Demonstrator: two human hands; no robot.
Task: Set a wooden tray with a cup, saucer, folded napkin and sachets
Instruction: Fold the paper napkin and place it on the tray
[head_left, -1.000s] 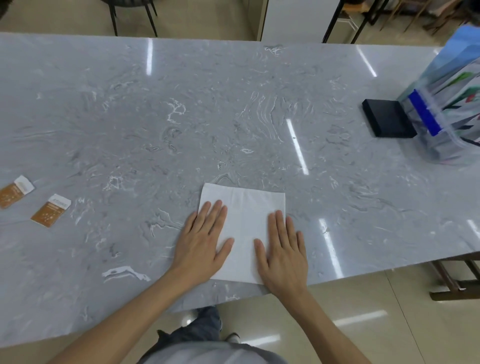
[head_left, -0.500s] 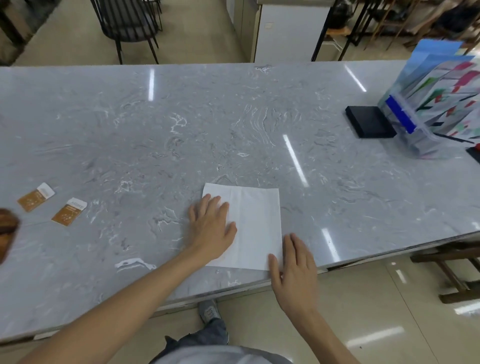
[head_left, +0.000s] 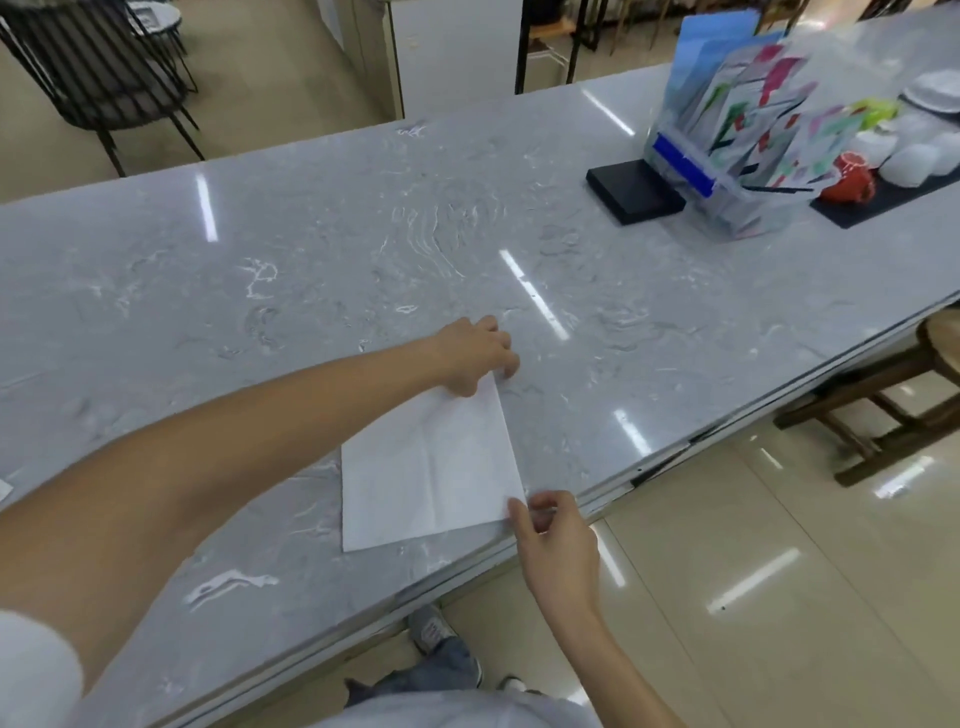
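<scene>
A white paper napkin (head_left: 431, 467) lies flat on the grey marble table (head_left: 311, 270), close to the near edge, with a crease down its middle. My left hand (head_left: 475, 356) pinches the napkin's far right corner. At the table's edge, my right hand (head_left: 556, 540) pinches the near right corner. White cups (head_left: 914, 161) and a white saucer (head_left: 935, 96) stand at the far right. The sachets and the wooden tray are out of view.
A black box (head_left: 634, 189) and a clear holder of coloured leaflets (head_left: 743, 140) stand at the right. A red cup (head_left: 849, 179) sits on a dark mat (head_left: 893, 200) by the white cups. A wooden stool (head_left: 883, 384) stands right of the table, a black chair (head_left: 98, 78) behind.
Both hands left their flat rest on the napkin and moved to its right edge, each pinching a corner. The view swung right, so the sachets are gone and the cups appear.
</scene>
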